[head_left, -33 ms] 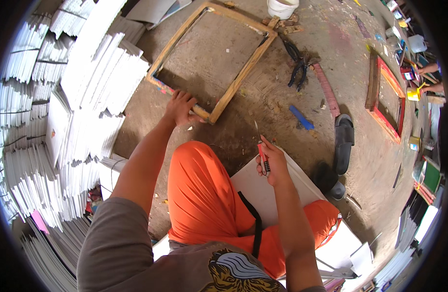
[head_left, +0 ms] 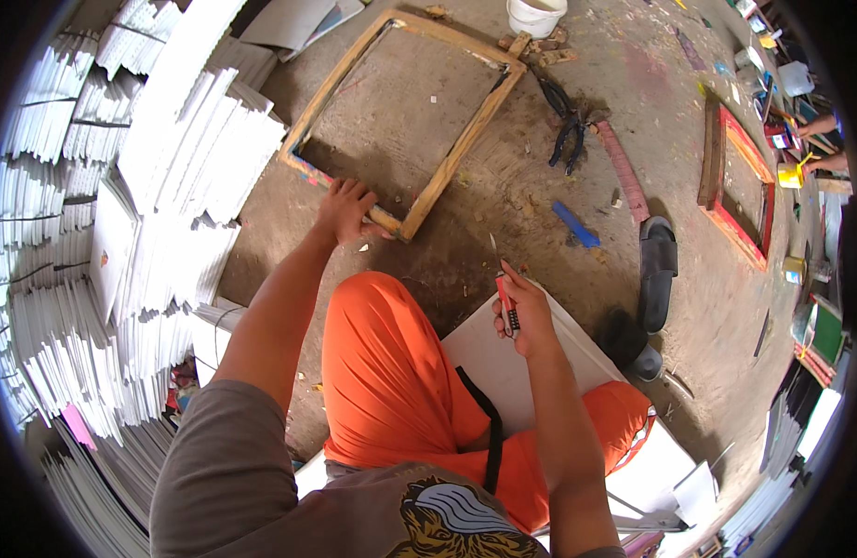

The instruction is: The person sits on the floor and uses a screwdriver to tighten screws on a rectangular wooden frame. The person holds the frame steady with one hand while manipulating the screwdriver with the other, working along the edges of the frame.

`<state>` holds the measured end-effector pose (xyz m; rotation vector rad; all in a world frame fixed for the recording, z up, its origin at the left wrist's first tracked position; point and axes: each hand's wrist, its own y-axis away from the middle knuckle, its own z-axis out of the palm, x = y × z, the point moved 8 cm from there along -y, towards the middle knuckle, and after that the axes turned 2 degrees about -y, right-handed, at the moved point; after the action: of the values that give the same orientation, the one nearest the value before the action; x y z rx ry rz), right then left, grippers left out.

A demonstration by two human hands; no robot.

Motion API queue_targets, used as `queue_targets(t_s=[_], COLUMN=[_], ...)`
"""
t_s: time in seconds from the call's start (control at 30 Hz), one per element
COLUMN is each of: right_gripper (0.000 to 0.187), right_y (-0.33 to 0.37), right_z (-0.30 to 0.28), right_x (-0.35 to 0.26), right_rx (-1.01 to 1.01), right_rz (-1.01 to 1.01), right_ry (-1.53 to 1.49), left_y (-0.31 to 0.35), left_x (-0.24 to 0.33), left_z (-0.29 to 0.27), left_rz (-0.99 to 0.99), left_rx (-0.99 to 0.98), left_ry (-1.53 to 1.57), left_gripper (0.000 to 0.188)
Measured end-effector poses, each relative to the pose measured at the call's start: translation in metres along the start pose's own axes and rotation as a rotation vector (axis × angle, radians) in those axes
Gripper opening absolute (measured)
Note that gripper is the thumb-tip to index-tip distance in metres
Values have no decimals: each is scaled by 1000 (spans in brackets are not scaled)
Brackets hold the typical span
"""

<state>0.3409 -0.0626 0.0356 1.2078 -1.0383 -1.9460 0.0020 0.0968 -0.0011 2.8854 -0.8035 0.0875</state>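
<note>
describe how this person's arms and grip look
The left sleeve is plain grey-brown and short, its forearm bare; only a sliver of the right sleeve shows, similarly grey. The left grip and right grip are ungloved, no watch or wristband visible.

Left arm (head_left: 272, 321) outstretched, left grip (head_left: 346, 212) curled, right grip (head_left: 527, 314) clenched

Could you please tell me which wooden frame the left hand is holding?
The brown frame ahead; the left hand grips its near side, whereas the mostly red frame lies apart at right.
</note>
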Motion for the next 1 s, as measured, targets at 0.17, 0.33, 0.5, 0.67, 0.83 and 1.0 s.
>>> queue_targets(t_s=[0.17,0.33,0.5,0.67,0.83,1.0], right_gripper=[46,44,44,40,38,37], right_y=[10,14,-3,-12,-34,-41], right_z=[-12,-3,3,36,48,55], right_x=[12,5,-23,-59,-64,-65], right_rx=[24,65,99,124,114,121], right_rz=[-2,-141,-584,-713,-623,-570], right_ry=[49,363,836,1200,1365,1463], left_y=[-7,-26,-41,-44,-43,-43], left_x=[48,57,47,-8,-40,-39], left_z=[2,4,-5,-1,-6,5], left_rz=[56,-21,-142,-410,-927,-958], left_rx=[109,50,-33,104,278,267], left_ry=[-40,-54,33,621,218,44], left_gripper=[75,78,84,78,62,59])
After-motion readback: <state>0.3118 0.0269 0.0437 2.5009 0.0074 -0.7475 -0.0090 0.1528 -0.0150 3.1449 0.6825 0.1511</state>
